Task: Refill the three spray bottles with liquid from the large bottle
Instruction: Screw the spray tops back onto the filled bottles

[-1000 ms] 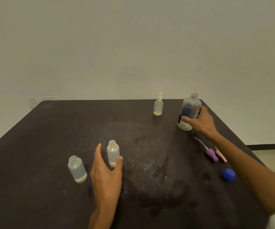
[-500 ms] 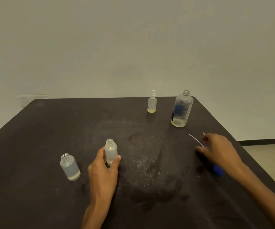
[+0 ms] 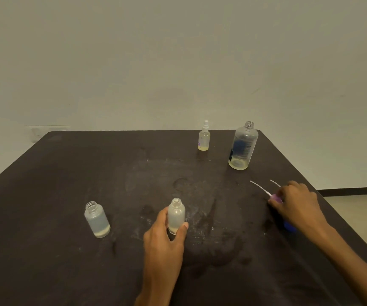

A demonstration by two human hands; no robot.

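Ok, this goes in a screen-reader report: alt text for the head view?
A left hand grips a small open bottle on a dark table while the right hand reaches a purple sprayer top. Another open bottle, a capped spray bottle and the large bottle stand nearby.

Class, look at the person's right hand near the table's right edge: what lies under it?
Under the right hand a purple spray-pump head pokes out, with two thin white dip tubes running away from it. A blue cap shows below the wrist. The second pump head is covered.
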